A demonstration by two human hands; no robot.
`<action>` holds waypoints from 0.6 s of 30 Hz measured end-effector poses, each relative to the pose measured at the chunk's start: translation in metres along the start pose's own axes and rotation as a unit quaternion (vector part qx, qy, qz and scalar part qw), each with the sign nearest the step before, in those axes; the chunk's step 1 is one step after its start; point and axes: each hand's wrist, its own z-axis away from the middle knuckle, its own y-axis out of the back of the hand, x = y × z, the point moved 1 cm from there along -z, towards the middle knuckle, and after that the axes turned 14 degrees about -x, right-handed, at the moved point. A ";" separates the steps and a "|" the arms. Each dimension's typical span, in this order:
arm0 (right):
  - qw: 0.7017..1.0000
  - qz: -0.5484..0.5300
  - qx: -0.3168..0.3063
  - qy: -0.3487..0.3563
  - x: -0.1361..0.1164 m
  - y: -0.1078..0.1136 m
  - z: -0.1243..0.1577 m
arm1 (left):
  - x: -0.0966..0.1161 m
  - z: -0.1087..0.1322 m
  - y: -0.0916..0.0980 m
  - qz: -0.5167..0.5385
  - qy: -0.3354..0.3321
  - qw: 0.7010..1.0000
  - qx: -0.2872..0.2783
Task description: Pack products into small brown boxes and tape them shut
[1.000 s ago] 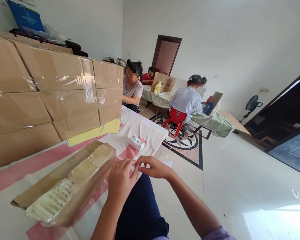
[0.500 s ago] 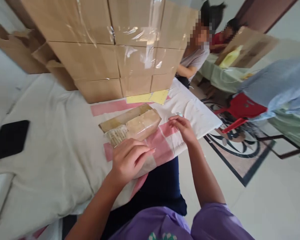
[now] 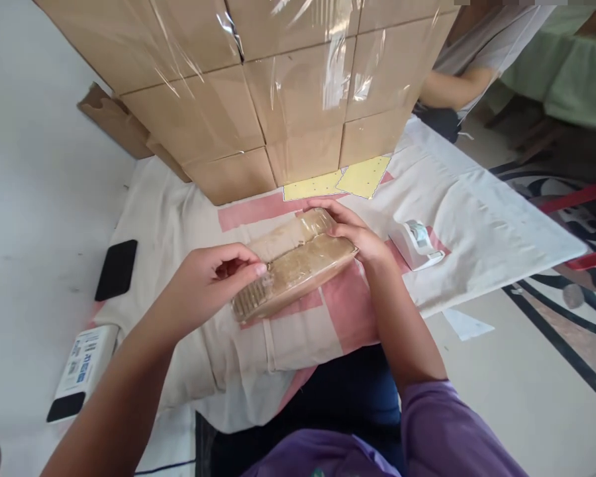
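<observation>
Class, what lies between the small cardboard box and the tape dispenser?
The head view shows the right hand there, touching the small cardboard box, with cloth beneath.

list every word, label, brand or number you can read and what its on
No text is clearly readable.
White package at the left: blue and dark print, too small and blurred to read.
Taped cardboard box: no print visible.
Stacked cartons: no print visible.
</observation>
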 end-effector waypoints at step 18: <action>0.977 -0.176 0.110 0.045 0.038 -0.002 -0.008 | 0.067 -0.107 -0.028 -0.016 -0.019 0.992 -0.126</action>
